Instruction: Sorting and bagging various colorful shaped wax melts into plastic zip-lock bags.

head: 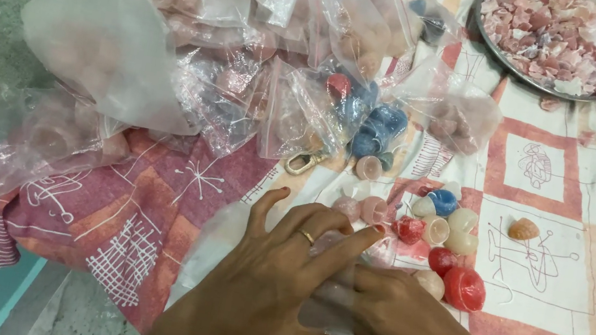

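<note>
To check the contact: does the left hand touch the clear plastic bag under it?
Touching. The head view shows the left hand lying flat on the clear plastic bag, fingers spread over it.

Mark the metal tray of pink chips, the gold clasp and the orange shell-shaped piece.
metal tray (488,40), head view, on its left rim.
gold clasp (302,162), head view, on the middle of its loop.
orange shell-shaped piece (523,229), head view, on its ridged top.

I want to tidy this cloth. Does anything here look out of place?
Yes. A gold metal clasp lies among the plastic bags, unlike the wax-like pieces around it. One orange shell-shaped piece sits apart from the loose cluster.
</note>
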